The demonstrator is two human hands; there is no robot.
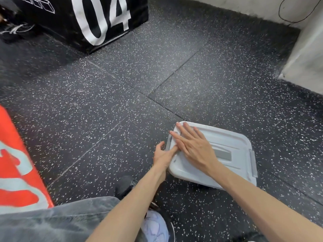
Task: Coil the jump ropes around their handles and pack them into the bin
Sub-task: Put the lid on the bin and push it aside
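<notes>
At the far left edge of the frame we see an orange pad (15, 165) with pale markings, and along the lower left a grey trouser leg (57, 222). In the upper left stands a black box (90, 20) printed with a large white "04". All of it sits on a dark speckled floor (108, 95) of rubber tiles with visible seams.

Moving right to the lower middle, we find the left hand (163, 157) at the left end of the bin (232, 145). Its thumb points up beside the grey latch (168, 142) on that end, and one finger reaches across onto the edge of the lid; the other fingers curl under the rim, so the hand grips the bin's end. A dark shoe (125, 186) shows just below the left forearm.

The right hand (191, 145) lies flat on top of the lid, fingers straight and slightly spread, the fingertips (178, 124) reaching the far left corner. It presses on the lid and holds nothing.

The bin itself is pale grey, closed by its lid, and rests on the floor right of centre in the lower half of the frame. A darker grey recessed handle (222, 154) sits in the middle of the lid, and a second grey latch (253, 161) is on the right end. We cannot see any jump ropes; the lid hides the bin's inside.

In the upper right corner a pale wall (304, 55) meets the floor, with a thin dark cable (288, 21) looping against it.
</notes>
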